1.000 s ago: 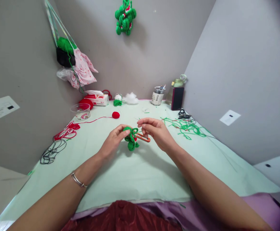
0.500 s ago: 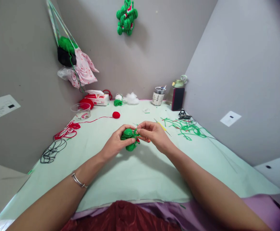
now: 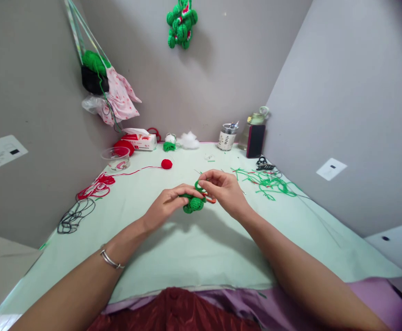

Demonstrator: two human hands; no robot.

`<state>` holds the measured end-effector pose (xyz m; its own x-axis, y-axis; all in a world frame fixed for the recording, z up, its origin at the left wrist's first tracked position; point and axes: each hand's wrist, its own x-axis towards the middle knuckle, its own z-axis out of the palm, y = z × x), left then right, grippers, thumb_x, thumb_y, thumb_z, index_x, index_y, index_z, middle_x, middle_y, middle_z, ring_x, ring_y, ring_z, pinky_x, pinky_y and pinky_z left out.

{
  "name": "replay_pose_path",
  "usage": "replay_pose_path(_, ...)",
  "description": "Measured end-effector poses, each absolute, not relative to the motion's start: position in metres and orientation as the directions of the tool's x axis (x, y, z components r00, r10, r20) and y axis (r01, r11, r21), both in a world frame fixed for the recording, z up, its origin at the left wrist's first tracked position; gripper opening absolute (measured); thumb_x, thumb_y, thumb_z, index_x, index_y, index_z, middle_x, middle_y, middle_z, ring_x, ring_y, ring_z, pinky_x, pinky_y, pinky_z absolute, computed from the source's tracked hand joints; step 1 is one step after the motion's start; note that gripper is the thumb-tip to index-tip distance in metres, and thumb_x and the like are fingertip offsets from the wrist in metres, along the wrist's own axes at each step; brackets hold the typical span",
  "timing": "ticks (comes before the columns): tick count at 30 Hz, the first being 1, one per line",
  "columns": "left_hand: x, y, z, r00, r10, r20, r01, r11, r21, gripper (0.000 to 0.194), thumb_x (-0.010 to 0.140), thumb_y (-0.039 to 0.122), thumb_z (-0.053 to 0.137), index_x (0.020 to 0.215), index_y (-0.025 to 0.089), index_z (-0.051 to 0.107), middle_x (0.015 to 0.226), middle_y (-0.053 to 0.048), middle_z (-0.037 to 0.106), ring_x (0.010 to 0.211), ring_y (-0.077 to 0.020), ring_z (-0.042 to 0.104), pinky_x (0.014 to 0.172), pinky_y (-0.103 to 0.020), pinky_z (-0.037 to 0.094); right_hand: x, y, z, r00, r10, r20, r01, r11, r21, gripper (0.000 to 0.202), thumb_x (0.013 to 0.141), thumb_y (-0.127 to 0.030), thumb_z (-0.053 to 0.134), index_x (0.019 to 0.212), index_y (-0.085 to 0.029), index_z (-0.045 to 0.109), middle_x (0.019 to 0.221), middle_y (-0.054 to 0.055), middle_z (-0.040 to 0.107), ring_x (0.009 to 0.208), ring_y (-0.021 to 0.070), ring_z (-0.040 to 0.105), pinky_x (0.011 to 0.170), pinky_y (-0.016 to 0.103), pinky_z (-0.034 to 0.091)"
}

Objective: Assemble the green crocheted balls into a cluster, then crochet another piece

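Note:
Above the middle of the pale green cloth, my left hand point(image 3: 168, 204) is closed round a small green crocheted piece point(image 3: 195, 204), its rounded lobes hanging below the fingers. The thumb and forefinger of my right hand point(image 3: 220, 186) pinch a green yarn loop point(image 3: 198, 185) at the top of that piece. An orange item point(image 3: 210, 199) with a curved end pokes out under my right fingers; its kind is unclear and partly hidden. A thin needle-like tip point(image 3: 197, 171) shows just behind the right fingertips.
At left lie tangled red yarn point(image 3: 99, 185) and dark cord point(image 3: 75, 216). A small red ball point(image 3: 167, 164) sits behind the hands. Green yarn scraps point(image 3: 270, 183) and a black claw clip point(image 3: 263, 164) lie right. A tin point(image 3: 226, 137), phone point(image 3: 255, 141) and tissue pack point(image 3: 140, 139) stand along the back.
The green crocheted piece has turned in my left hand and shifted slightly right, its lobes now pointing lower. My left fingers stretch further over its top. My right hand has risen a little.

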<state>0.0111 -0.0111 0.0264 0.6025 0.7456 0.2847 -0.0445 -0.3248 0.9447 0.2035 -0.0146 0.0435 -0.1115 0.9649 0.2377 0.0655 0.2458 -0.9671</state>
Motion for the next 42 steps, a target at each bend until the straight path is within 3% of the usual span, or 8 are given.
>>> replay_pose_path(5, 0.013, -0.008, 0.023, 0.482, 0.856, 0.187, -0.117, -0.148, 0.982, 0.021, 0.086, 0.036, 0.066, 0.097, 0.017, 0.064, 0.089, -0.006, 0.070, 0.081, -0.0190, 0.063, 0.072, -0.030, 0.047, 0.202, -0.018, 0.040, -0.133, 0.928, 0.349, 0.159, 0.367, -0.916, 0.012, 0.083, -0.031, 0.068, 0.081, -0.020, 0.067, 0.069, 0.000, 0.059, 0.060, 0.0125, 0.051, 0.055, 0.027, 0.041)
replay_pose_path(9, 0.013, -0.007, 0.019, 0.588, 0.805, 0.072, -0.100, -0.016, 0.995, 0.030, 0.080, 0.034, 0.073, 0.104, 0.018, 0.063, 0.092, -0.005, 0.068, 0.078, -0.0157, 0.063, 0.067, -0.025, 0.048, 0.201, -0.022, 0.043, -0.205, 0.844, 0.495, 0.301, 0.536, -0.789, 0.008, 0.087, -0.024, 0.065, 0.079, -0.021, 0.068, 0.078, 0.002, 0.062, 0.066, 0.0135, 0.052, 0.061, 0.029, 0.041)
replay_pose_path(15, 0.008, -0.007, 0.021, 0.627, 0.777, -0.056, 0.049, 0.032, 0.998, 0.030, 0.082, 0.041, 0.069, 0.103, 0.020, 0.064, 0.085, -0.003, 0.066, 0.055, -0.0081, 0.050, 0.048, -0.020, 0.037, 0.205, -0.023, 0.045, -0.329, 0.732, 0.596, 0.392, 0.680, -0.619, 0.009, 0.091, -0.020, 0.061, 0.087, -0.023, 0.068, 0.079, 0.002, 0.064, 0.069, 0.0146, 0.055, 0.061, 0.029, 0.041)
replay_pose_path(23, 0.014, -0.009, 0.027, 0.521, 0.851, 0.074, 0.173, -0.190, 0.967, 0.014, 0.082, 0.032, 0.065, 0.084, 0.019, 0.059, 0.078, 0.001, 0.063, 0.067, -0.0111, 0.054, 0.061, -0.022, 0.043, 0.210, -0.016, 0.039, -0.522, 0.557, 0.646, 0.511, 0.811, -0.287, 0.014, 0.095, -0.016, 0.050, 0.098, -0.021, 0.064, 0.088, 0.008, 0.064, 0.085, 0.0204, 0.056, 0.074, 0.033, 0.047)
replay_pose_path(28, 0.012, -0.005, 0.027, 0.469, 0.880, 0.074, 0.152, -0.163, 0.975, 0.020, 0.080, 0.037, 0.068, 0.086, 0.019, 0.061, 0.081, 0.000, 0.063, 0.066, -0.0120, 0.053, 0.061, -0.023, 0.043, 0.213, -0.013, 0.036, -0.585, 0.545, 0.600, 0.588, 0.795, -0.148, 0.012, 0.095, -0.015, 0.049, 0.099, -0.016, 0.060, 0.089, 0.011, 0.061, 0.085, 0.0218, 0.052, 0.072, 0.034, 0.047)
replay_pose_path(31, 0.008, -0.003, 0.029, 0.498, 0.865, 0.059, 0.095, -0.122, 0.988, 0.022, 0.079, 0.036, 0.069, 0.089, 0.019, 0.063, 0.084, -0.001, 0.062, 0.072, -0.0130, 0.056, 0.066, -0.024, 0.044, 0.214, -0.012, 0.036, -0.568, 0.554, 0.609, 0.603, 0.783, -0.149, 0.012, 0.096, -0.016, 0.050, 0.090, -0.018, 0.061, 0.083, 0.008, 0.060, 0.081, 0.0203, 0.052, 0.070, 0.032, 0.045)
replay_pose_path(37, 0.005, -0.003, 0.029, 0.544, 0.838, 0.040, 0.035, -0.071, 0.997, 0.023, 0.081, 0.037, 0.071, 0.091, 0.018, 0.063, 0.082, 0.000, 0.061, 0.070, -0.0116, 0.055, 0.064, -0.023, 0.042, 0.214, -0.015, 0.041, -0.530, 0.599, 0.600, 0.561, 0.778, -0.283, 0.013, 0.096, -0.017, 0.054, 0.087, -0.019, 0.063, 0.082, 0.005, 0.059, 0.081, 0.0180, 0.054, 0.071, 0.031, 0.045)
replay_pose_path(42, 0.007, -0.002, 0.026, 0.487, 0.873, 0.012, -0.009, -0.009, 1.000, 0.027, 0.082, 0.041, 0.070, 0.088, 0.017, 0.059, 0.076, 0.000, 0.061, 0.065, -0.0106, 0.053, 0.061, -0.023, 0.040, 0.210, -0.017, 0.041, -0.495, 0.593, 0.635, 0.539, 0.783, -0.312, 0.012, 0.094, -0.013, 0.056, 0.085, -0.019, 0.062, 0.077, 0.003, 0.057, 0.077, 0.0169, 0.052, 0.069, 0.030, 0.043)
